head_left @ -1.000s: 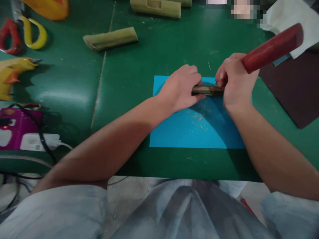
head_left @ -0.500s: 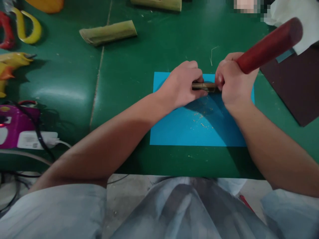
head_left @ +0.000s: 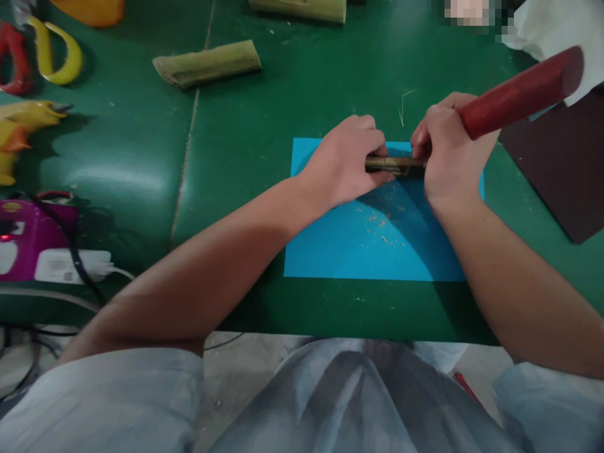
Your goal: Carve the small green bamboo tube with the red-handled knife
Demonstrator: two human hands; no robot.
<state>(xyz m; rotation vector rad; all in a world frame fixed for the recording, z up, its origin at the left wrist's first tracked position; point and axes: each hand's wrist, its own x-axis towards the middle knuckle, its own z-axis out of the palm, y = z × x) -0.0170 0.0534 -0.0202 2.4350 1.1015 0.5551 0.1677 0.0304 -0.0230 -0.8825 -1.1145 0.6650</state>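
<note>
Over a blue sheet (head_left: 340, 251) my left hand (head_left: 346, 160) is closed round a thin brown bamboo piece (head_left: 396, 165), pressing it low against the sheet. My right hand (head_left: 455, 148) is wrapped round a tool with a thick red handle (head_left: 523, 94). That handle slants up to the right out of the fist; the tool's working end is hidden by the hand, so its kind does not show. The bamboo's right end reaches to the fingers of my right hand. Small pale shavings (head_left: 382, 223) lie on the sheet below.
A cut bamboo length (head_left: 207, 64) lies at upper left, another (head_left: 302, 9) at the top edge. Scissors (head_left: 56, 53), a yellow glue gun (head_left: 28, 123) and a purple power box (head_left: 42, 233) with cables stand left. A dark board (head_left: 561, 163) lies right.
My right hand has slid slightly to the right along the bamboo, and the red handle has tipped lower. More of the bamboo shows between the hands. My left hand keeps its hold.
</note>
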